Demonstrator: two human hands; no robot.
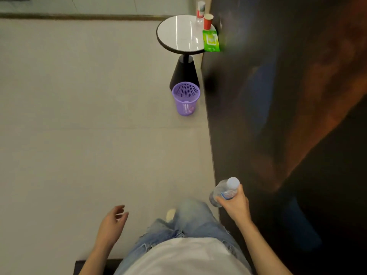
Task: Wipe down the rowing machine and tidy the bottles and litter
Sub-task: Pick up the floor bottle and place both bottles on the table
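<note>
My right hand grips a clear plastic water bottle with a pale cap and blue label, held low at my right side. Loosely curled and holding nothing, my left hand hangs beside my left leg. Ahead stands a purple mesh waste basket on the floor, at the foot of a small round white table. On the table's right edge lie a green wipes packet, a red paper cup and a second bottle with a red label. No rowing machine is in view.
A dark glossy wall runs along the right side, close to my right arm. Pale floor tiles spread to the left and ahead. The table's black cone base stands just behind the basket. A dark mat edge shows at the bottom.
</note>
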